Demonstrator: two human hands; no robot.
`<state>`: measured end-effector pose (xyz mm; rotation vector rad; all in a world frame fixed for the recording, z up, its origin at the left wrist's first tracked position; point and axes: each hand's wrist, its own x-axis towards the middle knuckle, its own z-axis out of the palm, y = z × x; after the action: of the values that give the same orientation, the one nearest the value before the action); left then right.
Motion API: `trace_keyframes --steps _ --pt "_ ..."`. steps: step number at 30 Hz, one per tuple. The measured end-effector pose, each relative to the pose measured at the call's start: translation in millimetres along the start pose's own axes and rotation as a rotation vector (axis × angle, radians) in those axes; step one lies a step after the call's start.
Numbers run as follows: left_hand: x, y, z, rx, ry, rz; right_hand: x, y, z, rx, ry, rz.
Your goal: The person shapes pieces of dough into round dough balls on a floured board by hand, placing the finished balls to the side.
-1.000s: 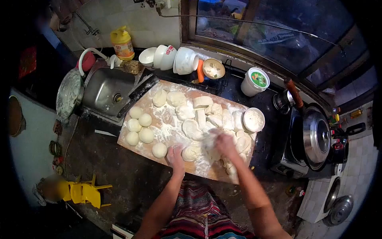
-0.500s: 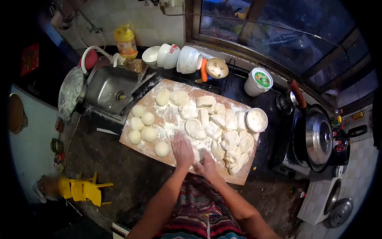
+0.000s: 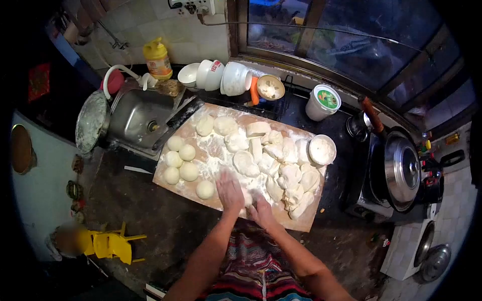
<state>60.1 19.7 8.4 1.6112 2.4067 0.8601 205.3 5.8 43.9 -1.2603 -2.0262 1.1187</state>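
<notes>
Since right hand (image 3: pixel 262 210) quit dough pile (image 3: pixel 290 175), its half-curled fingers touch dough lump (image 3: pixel 247 197); left hand's (image 3: pixel 230 190) fingers extended alongside.

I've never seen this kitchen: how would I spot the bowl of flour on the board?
Find the big wooden board on the counter, then its right corner on the window side. There sits a small round bowl of white flour, beside pieces of dough. Unlike those soft lumps, it has a neat raised rim, and it's the only bowl on the board.
</notes>
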Motion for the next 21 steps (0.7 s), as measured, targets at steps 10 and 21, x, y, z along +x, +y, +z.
trace_keyframes --steps 10,21 --pt "-30 26 -42 -0.619 -0.437 -0.391 -1 -19 -19 0.108 -0.072 0.041" --pt "3 -6 14 0.103 0.021 0.166 16 -14 -3 0.107 -0.028 0.322"
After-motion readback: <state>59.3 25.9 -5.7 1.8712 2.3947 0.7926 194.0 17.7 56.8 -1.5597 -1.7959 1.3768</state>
